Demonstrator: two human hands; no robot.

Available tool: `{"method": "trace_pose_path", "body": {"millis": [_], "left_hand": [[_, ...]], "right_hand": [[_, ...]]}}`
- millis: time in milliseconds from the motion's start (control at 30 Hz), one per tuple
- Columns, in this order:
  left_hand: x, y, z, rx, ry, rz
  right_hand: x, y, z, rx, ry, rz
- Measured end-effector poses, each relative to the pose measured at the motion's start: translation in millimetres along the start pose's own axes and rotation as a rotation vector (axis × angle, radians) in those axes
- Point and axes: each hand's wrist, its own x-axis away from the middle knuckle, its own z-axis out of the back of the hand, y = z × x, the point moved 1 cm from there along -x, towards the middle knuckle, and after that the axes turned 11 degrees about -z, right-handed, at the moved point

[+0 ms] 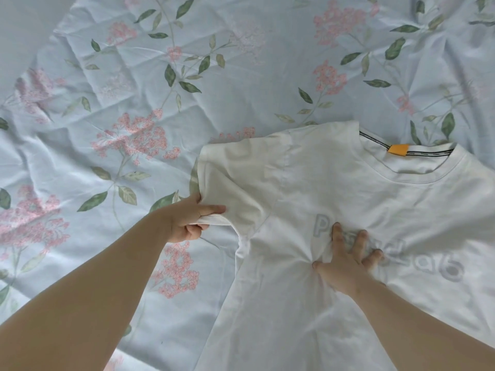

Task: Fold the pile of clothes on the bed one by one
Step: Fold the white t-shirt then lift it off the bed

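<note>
1. While the white T-shirt [334, 183] lies front up on the bed [134, 103], over the near right part of the floral sheet with its collar [417, 170] toward the far side, the step in hand looks like the first fold of this one garment: bringing the sleeve [241, 183] inward.
2. The left hand [184, 220] grips the hem of that sleeve. One of its fingers [214, 209] lies on top of the cloth and the others curl beneath, so the edge is pinched between them and raised a little off the sheet.
3. The right hand [345, 266] rests flat on the chest of the shirt with its fingers [336, 234] straight and spread. It grasps nothing and presses down over the grey printed lettering [452, 269]. The cloth puckers around the palm, which suggests it is anchoring the body.
4. The next move probably calls for carrying the sleeve across toward the middle, using the line beside the pressing hand as the crease. That hand would need to slide clear or smooth outward before the sleeve lands, or wrinkles get trapped underneath.
5. An orange tag [398, 149] shows inside the neckline. No pile of other clothes is in view, and no edge of the bed shows plainly, so how much of the task remains cannot be told.
</note>
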Motion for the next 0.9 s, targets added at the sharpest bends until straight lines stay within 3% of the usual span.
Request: {"method": "trace_pose_path", "body": {"millis": [100,233,367,600,700,800,900], "left_hand": [[-3,2,7,0.088,0.112,-0.065],[2,-6,4,0.039,0.517,-0.159],[1,1,-16,-0.022,0.508,-0.148],[15,-24,-26,-0.595,0.821,-0.213],[18,-19,-75,-0.918,0.746,-0.487],[18,-18,-145,-1.207,0.41,-0.78],[7,-29,-208,-1.354,0.096,-0.852]], "right_hand": [[1,1,0,-0.01,0.015,0.0],[9,2,2,-0.024,0.049,-0.007],[14,2,-1,-0.037,0.116,-0.014],[14,19,-4,-0.092,0.244,0.059],[20,34,-1,-0.228,0.346,0.105],[21,61,13,-0.337,0.49,0.104],[14,105,35,-0.446,0.591,0.005]]}}
